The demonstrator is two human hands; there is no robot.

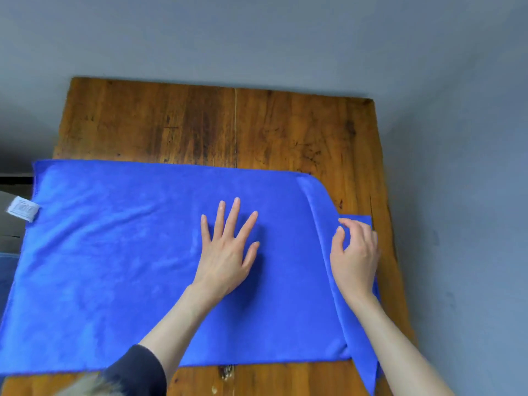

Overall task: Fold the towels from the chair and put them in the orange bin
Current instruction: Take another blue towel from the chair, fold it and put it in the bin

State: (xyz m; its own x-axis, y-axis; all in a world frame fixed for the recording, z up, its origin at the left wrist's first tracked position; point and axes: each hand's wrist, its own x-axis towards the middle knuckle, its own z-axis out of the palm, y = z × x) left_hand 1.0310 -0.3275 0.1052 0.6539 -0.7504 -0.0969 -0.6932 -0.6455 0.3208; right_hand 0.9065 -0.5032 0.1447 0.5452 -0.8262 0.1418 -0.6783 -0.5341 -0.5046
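Blue towel (114,267) spread flat across the near part of the wooden table (214,124), its left end hanging past the table edge, white label (23,209) at that end. My left hand (225,252) lies flat on the middle of the towel, fingers straight and spread, pressing the cloth to the wood and gripping nothing. My right hand (355,252) sits at the right end, where a flap has turned over along a slanting crease; its fingers are curled on that flap, thumb and forefinger seemingly pinching the edge.

In my judgement the step is squaring this right end before a fold. To do it well, I should keep the left palm as the anchor so the body of the towel does not drag, draw the flap out until the crease runs true to the far edge, then smooth outward. The chair and the orange bin are not in view.
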